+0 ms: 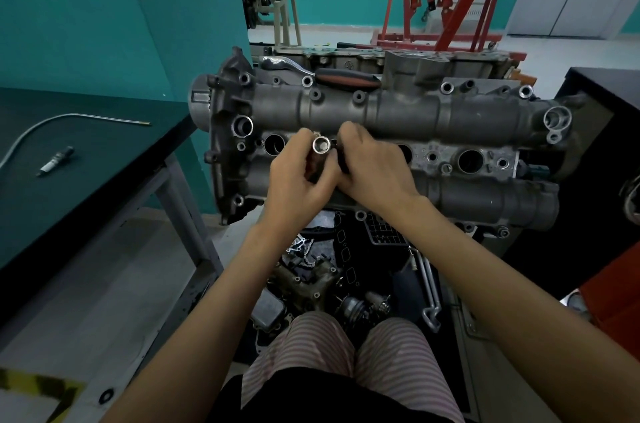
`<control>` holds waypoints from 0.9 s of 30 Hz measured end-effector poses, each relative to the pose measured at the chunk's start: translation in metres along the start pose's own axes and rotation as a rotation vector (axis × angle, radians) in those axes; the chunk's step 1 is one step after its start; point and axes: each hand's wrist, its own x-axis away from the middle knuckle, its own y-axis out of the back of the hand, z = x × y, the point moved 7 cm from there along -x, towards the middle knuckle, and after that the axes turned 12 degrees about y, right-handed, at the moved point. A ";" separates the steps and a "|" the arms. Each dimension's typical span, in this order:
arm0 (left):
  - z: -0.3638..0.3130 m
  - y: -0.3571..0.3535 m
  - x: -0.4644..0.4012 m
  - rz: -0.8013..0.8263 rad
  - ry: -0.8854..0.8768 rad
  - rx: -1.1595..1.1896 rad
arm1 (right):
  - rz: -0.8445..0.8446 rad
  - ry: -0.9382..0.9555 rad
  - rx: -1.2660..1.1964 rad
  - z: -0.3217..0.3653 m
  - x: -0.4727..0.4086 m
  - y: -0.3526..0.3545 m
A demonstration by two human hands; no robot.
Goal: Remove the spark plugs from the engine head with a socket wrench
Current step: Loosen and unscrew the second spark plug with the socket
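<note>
Head view: left hand (298, 180) grips socket (321, 144) over engine head (398, 111); right hand (374, 166) pinches dark part beside it.

Dim even light, soft focus, bowed edges

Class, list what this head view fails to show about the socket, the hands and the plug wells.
- Socket: only its open end shows; the left hand covers its body.
- Right hand: fingers curl over something dark, unidentifiable.
- Plug well under both hands: hidden, so plug presence is unknown.
- Open wells: too dark inside to see plugs.
- Ratchet behind the head: drive end unclear.
- Plug on the table: too small for detail.
</note>
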 end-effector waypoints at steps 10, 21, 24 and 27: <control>0.001 0.000 0.000 -0.014 -0.032 -0.029 | 0.024 0.009 0.027 -0.004 0.001 -0.004; 0.000 -0.001 -0.001 0.000 -0.030 -0.006 | 0.054 -0.002 0.072 -0.008 0.002 -0.008; 0.001 0.000 0.001 -0.002 -0.025 0.023 | 0.025 -0.002 0.013 -0.003 0.001 -0.004; -0.002 0.001 -0.001 -0.033 -0.057 -0.008 | 0.021 -0.041 0.040 -0.005 0.000 -0.003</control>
